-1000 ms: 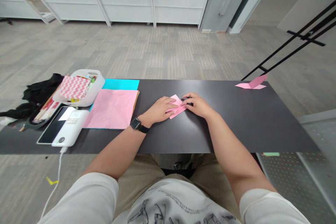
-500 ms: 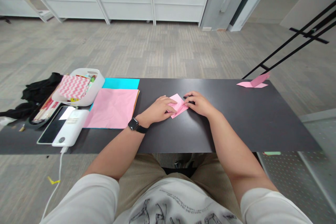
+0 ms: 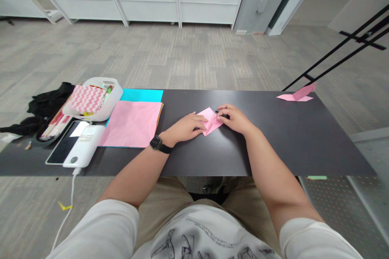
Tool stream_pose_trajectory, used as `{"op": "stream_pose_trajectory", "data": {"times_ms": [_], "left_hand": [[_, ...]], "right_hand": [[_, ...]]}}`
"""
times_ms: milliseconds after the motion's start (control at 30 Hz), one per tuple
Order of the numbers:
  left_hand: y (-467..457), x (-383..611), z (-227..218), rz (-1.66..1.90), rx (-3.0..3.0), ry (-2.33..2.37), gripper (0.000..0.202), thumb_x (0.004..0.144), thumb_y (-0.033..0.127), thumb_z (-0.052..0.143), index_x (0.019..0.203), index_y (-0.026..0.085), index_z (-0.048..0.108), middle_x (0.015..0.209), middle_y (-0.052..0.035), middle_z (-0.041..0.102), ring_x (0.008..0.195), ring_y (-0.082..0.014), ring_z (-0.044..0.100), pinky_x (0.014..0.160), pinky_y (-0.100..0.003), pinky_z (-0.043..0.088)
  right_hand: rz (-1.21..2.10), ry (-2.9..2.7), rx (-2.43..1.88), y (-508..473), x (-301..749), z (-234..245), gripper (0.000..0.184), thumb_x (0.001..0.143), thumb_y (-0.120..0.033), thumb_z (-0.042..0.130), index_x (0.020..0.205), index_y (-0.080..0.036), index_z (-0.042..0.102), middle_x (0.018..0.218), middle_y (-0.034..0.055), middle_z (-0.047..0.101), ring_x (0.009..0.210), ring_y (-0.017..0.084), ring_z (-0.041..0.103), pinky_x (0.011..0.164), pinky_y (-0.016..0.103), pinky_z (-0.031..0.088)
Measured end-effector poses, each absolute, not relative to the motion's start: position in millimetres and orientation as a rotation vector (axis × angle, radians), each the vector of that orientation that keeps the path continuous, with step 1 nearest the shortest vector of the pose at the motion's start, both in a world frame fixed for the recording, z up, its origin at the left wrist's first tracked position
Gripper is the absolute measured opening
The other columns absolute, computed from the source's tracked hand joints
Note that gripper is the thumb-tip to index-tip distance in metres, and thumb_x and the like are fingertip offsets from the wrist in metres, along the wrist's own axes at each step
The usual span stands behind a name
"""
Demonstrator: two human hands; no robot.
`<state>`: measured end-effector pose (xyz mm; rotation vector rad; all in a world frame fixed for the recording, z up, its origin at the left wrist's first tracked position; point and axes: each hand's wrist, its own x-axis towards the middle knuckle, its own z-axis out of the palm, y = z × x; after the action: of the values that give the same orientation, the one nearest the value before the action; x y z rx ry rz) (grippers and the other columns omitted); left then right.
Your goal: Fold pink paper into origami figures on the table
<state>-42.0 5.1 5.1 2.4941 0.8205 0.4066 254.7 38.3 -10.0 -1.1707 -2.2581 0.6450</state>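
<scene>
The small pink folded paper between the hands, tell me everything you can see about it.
The small pink folded paper is thin, matte, plain pink, folded into a small angular shape with crisp edges and a visible crease. It lies flat on the dark table, tilted diagonally, near the table's middle. The left hand presses on its left side; the right hand touches its right edge with the fingertips. Part of it is hidden under the fingers, so the full outline cannot be made out.
</scene>
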Motion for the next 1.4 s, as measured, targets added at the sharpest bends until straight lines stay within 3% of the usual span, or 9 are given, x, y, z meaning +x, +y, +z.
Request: {"op": "stream_pose_trajectory", "data": {"times_ms": [233,433,567,700,767,1000,1400], "left_hand": [[3,-37,6,0.419,2.436,0.889,0.026,0.107,0.031,0.057,0.105,0.032,0.083,0.146,0.0002,0.072,0.144,-0.0239,0.059,0.134,-0.057,0.024],[0,-23,8,0.536,2.406,0.965,0.027,0.104,0.034,0.063,0.085,0.025,0.080,0.130,-0.0034,0.076,0.121,-0.0238,0.068,0.120,-0.048,0.041],[-2,-18,6,0.557,2.398,1.038,0.019,0.097,0.033,0.071,0.083,0.022,0.076,0.130,-0.0053,0.073,0.117,-0.0251,0.066,0.116,-0.047,0.043],[-4,-17,6,0.573,2.394,1.053,0.005,0.094,0.026,0.073,0.094,0.022,0.072,0.118,-0.0050,0.074,0.112,-0.0249,0.066,0.112,-0.045,0.047],[-4,-18,6,0.579,2.404,1.059,0.009,0.093,0.025,0.074,0.101,0.022,0.071,0.113,-0.0050,0.074,0.110,-0.0255,0.066,0.109,-0.045,0.048],[-4,-20,7,0.566,2.427,1.016,0.029,0.096,0.025,0.071,0.125,0.027,0.074,0.133,-0.0057,0.074,0.127,-0.0276,0.064,0.116,-0.048,0.045],[-2,-21,7,0.537,2.440,1.018,0.032,0.095,0.023,0.073,0.126,0.028,0.078,0.134,-0.0052,0.074,0.125,-0.0266,0.065,0.116,-0.048,0.047]], "right_hand": [[0.564,-2.214,-1.249,38,242,-16,0.013,0.096,-0.035,0.070,0.091,-0.026,0.079,0.126,0.0095,0.072,0.126,0.030,0.066,0.117,0.053,0.046],[0.520,-2.195,-1.307,38,234,-22,0.013,0.096,-0.036,0.070,0.091,-0.026,0.078,0.128,0.0095,0.071,0.127,0.031,0.064,0.117,0.055,0.045],[0.510,-2.185,-1.339,40,232,-28,0.012,0.096,-0.036,0.070,0.093,-0.027,0.078,0.129,0.0084,0.071,0.128,0.031,0.064,0.117,0.056,0.045],[0.495,-2.181,-1.336,42,231,-31,0.012,0.095,-0.037,0.072,0.093,-0.028,0.078,0.128,0.0079,0.071,0.128,0.031,0.064,0.117,0.056,0.046],[0.490,-2.178,-1.335,42,231,-31,0.012,0.095,-0.038,0.072,0.093,-0.028,0.078,0.128,0.0081,0.072,0.127,0.031,0.064,0.117,0.056,0.046],[0.498,-2.206,-1.286,43,237,-25,0.012,0.095,-0.037,0.073,0.092,-0.027,0.077,0.126,0.0099,0.071,0.126,0.030,0.065,0.117,0.054,0.046],[0.453,-2.144,-1.387,43,229,-30,0.009,0.094,-0.035,0.075,0.092,-0.027,0.077,0.127,0.0085,0.071,0.126,0.031,0.064,0.116,0.054,0.045]]}}
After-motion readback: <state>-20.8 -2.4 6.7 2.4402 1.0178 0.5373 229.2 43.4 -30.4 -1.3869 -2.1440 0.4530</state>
